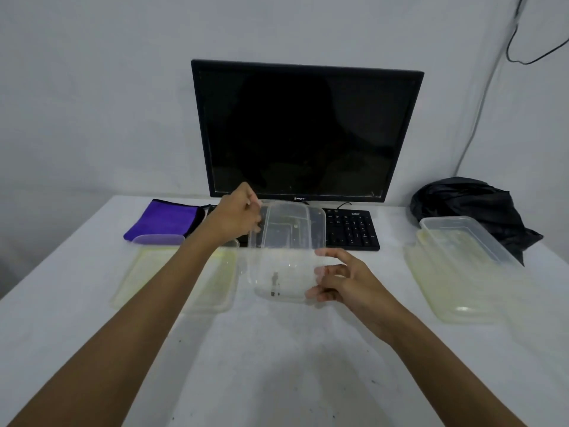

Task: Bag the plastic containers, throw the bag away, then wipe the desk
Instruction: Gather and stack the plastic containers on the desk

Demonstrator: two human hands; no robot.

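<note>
One clear plastic container (288,254) is held tilted above desk (277,365) centre: left hand (235,215) grips its 11 o'clock rim, right hand (341,278) its 4 o'clock corner. Two yellowish lids: lid at 9 o'clock (147,278), lid at 3 o'clock (455,291), the latter bearing a second container (468,238). One black bag (474,204) at 2 o'clock; one purple cloth (166,221) at 10 o'clock.

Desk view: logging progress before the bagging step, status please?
Left hand grip on clear container's far rim, right hand on near corner. Other containers unbagged on desk. Black bag back right, nothing blocking.
</note>
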